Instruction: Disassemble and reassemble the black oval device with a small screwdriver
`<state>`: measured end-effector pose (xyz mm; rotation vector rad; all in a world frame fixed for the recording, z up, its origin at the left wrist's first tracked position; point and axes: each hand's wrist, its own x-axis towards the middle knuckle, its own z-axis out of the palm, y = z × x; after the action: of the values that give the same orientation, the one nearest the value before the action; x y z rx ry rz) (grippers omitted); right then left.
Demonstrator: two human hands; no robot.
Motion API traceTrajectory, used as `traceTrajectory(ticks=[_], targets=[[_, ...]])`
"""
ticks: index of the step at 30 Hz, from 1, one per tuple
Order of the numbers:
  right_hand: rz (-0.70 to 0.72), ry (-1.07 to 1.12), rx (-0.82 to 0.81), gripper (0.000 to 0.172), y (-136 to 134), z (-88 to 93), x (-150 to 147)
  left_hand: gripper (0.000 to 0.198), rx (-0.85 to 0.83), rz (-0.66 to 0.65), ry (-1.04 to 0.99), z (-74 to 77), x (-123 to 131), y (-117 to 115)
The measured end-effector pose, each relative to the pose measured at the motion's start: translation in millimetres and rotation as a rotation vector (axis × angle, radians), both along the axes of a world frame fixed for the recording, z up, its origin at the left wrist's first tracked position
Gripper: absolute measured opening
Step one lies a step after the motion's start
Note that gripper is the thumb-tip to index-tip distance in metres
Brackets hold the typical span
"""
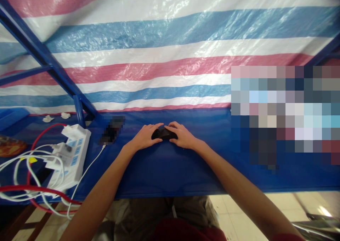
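Note:
A small black object lies on the blue table surface straight ahead of me. My left hand curls round its left end, and my right hand curls round its right end. Both hands have their fingers bent over the object, thumbs near its top. What the object is I cannot make out.
A white power strip with plugs and white and red cables lies at the left. A blurred dark item sits left of my hands. A striped tarpaulin hangs behind, on a blue metal frame. A pixelated area covers the right.

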<state>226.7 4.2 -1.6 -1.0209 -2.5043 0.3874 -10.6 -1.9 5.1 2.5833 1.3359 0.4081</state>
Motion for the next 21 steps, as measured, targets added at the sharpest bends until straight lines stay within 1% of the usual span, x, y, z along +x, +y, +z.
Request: traceTrajectory(ticks=[3, 6, 8, 10, 11, 13, 14, 16, 18, 21], targets=[[-0.016, 0.026, 0.009, 0.064, 1.6, -0.7, 1.5, 0.057, 0.020, 0.010, 0.023, 2.0, -1.7, 0.0], [-0.030, 0.067, 0.018, 0.053, 3.6, -1.7, 2.2, 0.045, 0.030, 0.015, 0.026, 3.5, -1.9, 0.0], [-0.048, 0.085, 0.018, 0.045, 4.2, -1.3, 2.0, 0.042, 0.055, 0.025, -0.007, 4.1, -0.5, -0.8], [-0.070, 0.095, 0.015, 0.039, 4.1, -0.3, 1.4, 0.046, 0.106, 0.035, -0.053, 4.2, 1.8, -2.1], [-0.077, 0.096, 0.014, 0.037, 4.0, 0.0, 0.9, 0.051, 0.133, 0.031, -0.070, 3.9, 3.0, -2.7], [-0.083, 0.088, 0.009, 0.036, 3.9, 0.0, -0.5, 0.064, 0.167, -0.005, -0.084, 2.6, 5.2, -3.8], [-0.085, 0.079, 0.006, 0.035, 4.0, -0.4, -1.4, 0.067, 0.171, -0.032, -0.081, 1.6, 6.0, -4.0], [-0.088, 0.064, 0.005, 0.032, 4.5, -1.4, -2.8, 0.065, 0.156, -0.085, -0.063, -0.6, 6.7, -3.7], [-0.114, 0.084, 0.021, 0.028, 5.1, -1.2, -3.4, 0.060, 0.127, -0.109, -0.040, -2.3, 6.5, -2.7], [-0.231, 0.163, 0.067, 0.020, 5.7, 4.5, -0.6, 0.058, 0.096, -0.085, -0.014, -3.1, 5.5, -1.3]])
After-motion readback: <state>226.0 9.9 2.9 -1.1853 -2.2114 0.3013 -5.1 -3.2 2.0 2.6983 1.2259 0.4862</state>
